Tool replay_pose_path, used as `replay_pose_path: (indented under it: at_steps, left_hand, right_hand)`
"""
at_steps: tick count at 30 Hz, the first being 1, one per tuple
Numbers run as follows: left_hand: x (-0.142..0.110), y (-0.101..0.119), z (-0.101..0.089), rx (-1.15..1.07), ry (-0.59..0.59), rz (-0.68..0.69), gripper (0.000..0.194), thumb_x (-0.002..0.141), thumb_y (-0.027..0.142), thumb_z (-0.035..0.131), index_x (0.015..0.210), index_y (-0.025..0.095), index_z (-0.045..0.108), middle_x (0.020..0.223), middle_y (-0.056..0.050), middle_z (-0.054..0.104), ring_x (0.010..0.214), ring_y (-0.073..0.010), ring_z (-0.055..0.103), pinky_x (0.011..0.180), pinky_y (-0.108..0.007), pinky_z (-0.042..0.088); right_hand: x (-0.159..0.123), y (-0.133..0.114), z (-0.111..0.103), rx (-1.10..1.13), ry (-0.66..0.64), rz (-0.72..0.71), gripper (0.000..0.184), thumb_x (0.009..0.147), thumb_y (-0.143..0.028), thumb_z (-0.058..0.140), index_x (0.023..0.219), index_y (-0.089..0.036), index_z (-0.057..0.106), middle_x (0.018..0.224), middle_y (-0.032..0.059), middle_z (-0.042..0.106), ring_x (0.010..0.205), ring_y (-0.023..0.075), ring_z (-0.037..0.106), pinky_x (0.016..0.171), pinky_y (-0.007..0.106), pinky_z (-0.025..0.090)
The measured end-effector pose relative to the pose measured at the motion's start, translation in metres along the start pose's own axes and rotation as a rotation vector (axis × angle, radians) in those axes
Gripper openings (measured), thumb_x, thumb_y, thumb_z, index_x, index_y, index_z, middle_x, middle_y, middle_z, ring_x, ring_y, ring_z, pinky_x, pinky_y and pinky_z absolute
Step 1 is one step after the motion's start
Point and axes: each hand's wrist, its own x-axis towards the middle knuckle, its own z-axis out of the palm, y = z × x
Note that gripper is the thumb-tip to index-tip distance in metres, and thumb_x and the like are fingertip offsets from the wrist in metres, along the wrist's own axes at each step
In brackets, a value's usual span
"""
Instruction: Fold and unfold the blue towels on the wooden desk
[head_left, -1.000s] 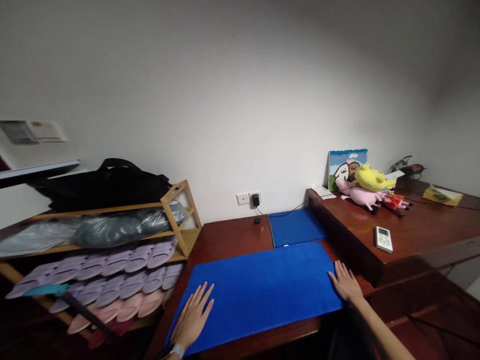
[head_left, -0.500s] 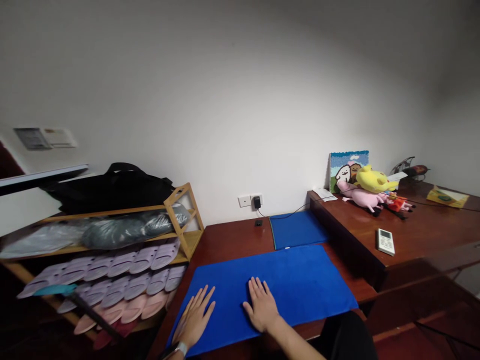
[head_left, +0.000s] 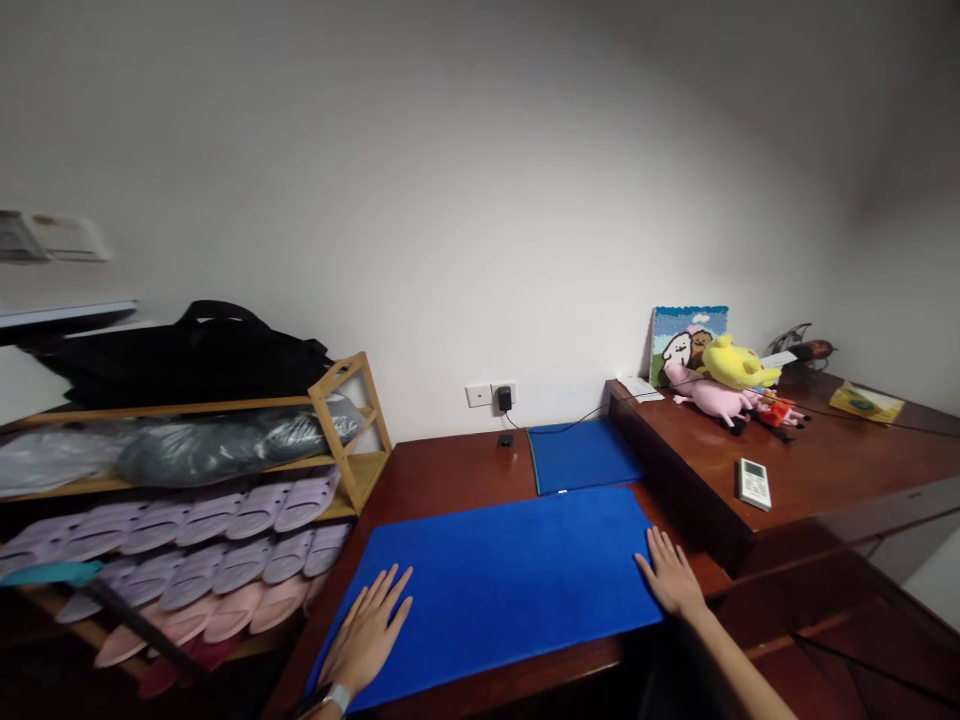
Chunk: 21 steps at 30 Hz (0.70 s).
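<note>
A blue towel (head_left: 510,585) lies spread flat over the reddish-brown wooden desk (head_left: 450,470). My left hand (head_left: 367,625) rests on the towel's left end, palm down with the fingers apart. At the opposite end, my right hand (head_left: 671,575) lies flat on the towel's right edge, its fingers stretched out. Behind the spread towel, close to the wall, is another blue cloth (head_left: 585,455), folded into a smaller rectangle with a dark edge.
Left stands a wooden rack (head_left: 349,440) with several pairs of slippers (head_left: 251,510) and a black bag (head_left: 195,355) on top. On the raised surface at right are plush toys (head_left: 731,375), a white remote (head_left: 753,484) and a pixel picture (head_left: 686,340). A black plug (head_left: 504,399) trails a cable.
My right hand has slid from the middle of the towel to its right edge. My left hand stays at the left end. The view has shifted slightly.
</note>
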Motion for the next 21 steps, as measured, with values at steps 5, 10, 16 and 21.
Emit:
replay_pose_path:
  at_steps: [5, 10, 16, 21]
  left_hand:
    - [0.000, -0.001, 0.002, -0.004, 0.016, 0.010, 0.062, 0.103, 0.054, 0.035, 0.161, 0.032, 0.040, 0.170, -0.002, 0.038, 0.158, -0.0238, 0.032, 0.130, -0.050, 0.026]
    - [0.000, -0.001, 0.003, 0.003, 0.020, 0.016, 0.062, 0.103, 0.055, 0.034, 0.160, 0.031, 0.042, 0.170, -0.003, 0.038, 0.158, -0.0241, 0.033, 0.130, -0.050, 0.026]
    - [-0.004, 0.002, 0.005, -0.002, 0.024, -0.006, 0.061, 0.105, 0.054, 0.033, 0.161, 0.032, 0.040, 0.170, -0.001, 0.037, 0.158, -0.0232, 0.032, 0.131, -0.049, 0.024]
    - [-0.009, 0.006, 0.002, -0.020, 0.025, 0.000, 0.058, 0.105, 0.052, 0.034, 0.160, 0.034, 0.040, 0.170, 0.000, 0.038, 0.158, -0.0240, 0.033, 0.130, -0.049, 0.025]
  right_hand:
    - [0.006, 0.027, 0.005, -0.009, 0.010, 0.026, 0.083, 0.101, -0.061, 0.019, 0.168, -0.012, 0.015, 0.175, 0.0069, 0.016, 0.162, 0.0239, 0.012, 0.132, 0.045, 0.010]
    - [0.004, 0.023, 0.004, -0.022, -0.019, 0.027, 0.085, 0.101, -0.061, 0.017, 0.168, -0.010, 0.013, 0.175, 0.0067, 0.015, 0.162, 0.0232, 0.010, 0.132, 0.044, 0.009]
    - [0.007, 0.019, 0.006, -0.078, -0.006, 0.050, 0.083, 0.100, -0.060, 0.020, 0.167, -0.012, 0.020, 0.175, 0.0082, 0.017, 0.162, 0.0249, 0.013, 0.131, 0.046, 0.012]
    - [0.010, -0.062, 0.001, -0.046, 0.129, -0.107, 0.075, 0.103, -0.054, 0.022, 0.166, -0.015, 0.027, 0.174, 0.0079, 0.021, 0.161, 0.0274, 0.015, 0.131, 0.050, 0.013]
